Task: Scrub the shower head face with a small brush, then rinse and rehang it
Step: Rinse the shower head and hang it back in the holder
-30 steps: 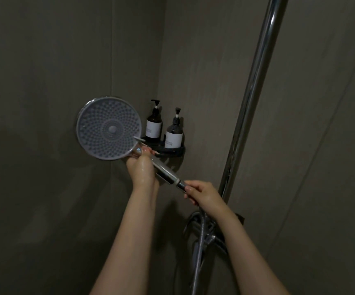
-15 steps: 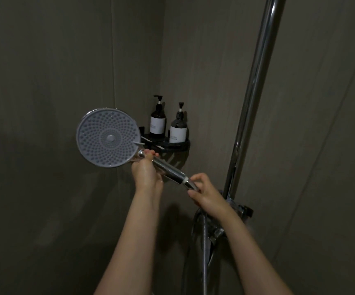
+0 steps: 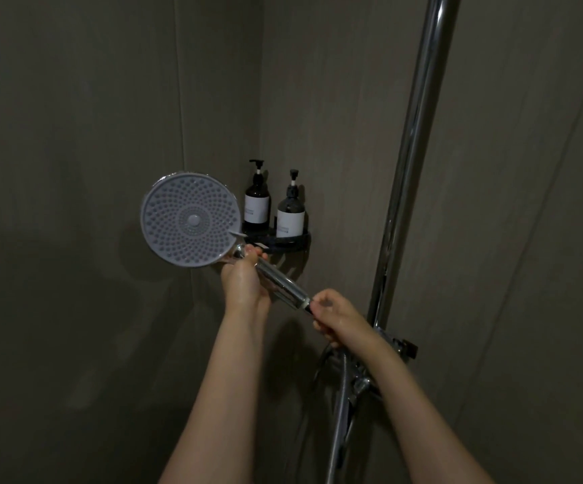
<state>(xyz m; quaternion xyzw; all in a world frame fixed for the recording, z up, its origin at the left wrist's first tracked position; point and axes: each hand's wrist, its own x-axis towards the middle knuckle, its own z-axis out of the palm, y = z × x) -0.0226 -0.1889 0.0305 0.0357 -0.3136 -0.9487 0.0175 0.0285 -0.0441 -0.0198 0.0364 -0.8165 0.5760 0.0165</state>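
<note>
The shower head (image 3: 191,219) is held up in the corner of the stall, its round grey face turned toward the camera and covered in rings of small rubbery nozzles around a smooth centre disc. Its handle (image 3: 279,286), clear and chrome with a glossy shine, slants down to the right from the face. The left hand (image 3: 244,281) is wrapped around the upper handle just below the neck, fingers curled over it, the skin looking wet. The right hand (image 3: 335,317) pinches the lower end of the handle with curled fingers, where the hose joins it.

Just above and right of the left hand's grip, a dark corner shelf (image 3: 293,242) is fixed to the wall; the rim of the face overlaps its left end. On it stand two dark pump bottles with white labels: the taller bottle (image 3: 257,202) close behind the face's right edge, the shorter bottle (image 3: 290,214) beside it.

Right of the right hand a polished chrome riser pipe (image 3: 412,162) runs up the wall and out of view. Below that hand's wrist sit the chrome mixer valve (image 3: 363,379) and a dark knob (image 3: 409,349), partly hidden by the forearm. A ribbed metal hose (image 3: 339,424) hangs down from there. The walls (image 3: 73,134) are large matte grey-brown tiles with thin joints.
</note>
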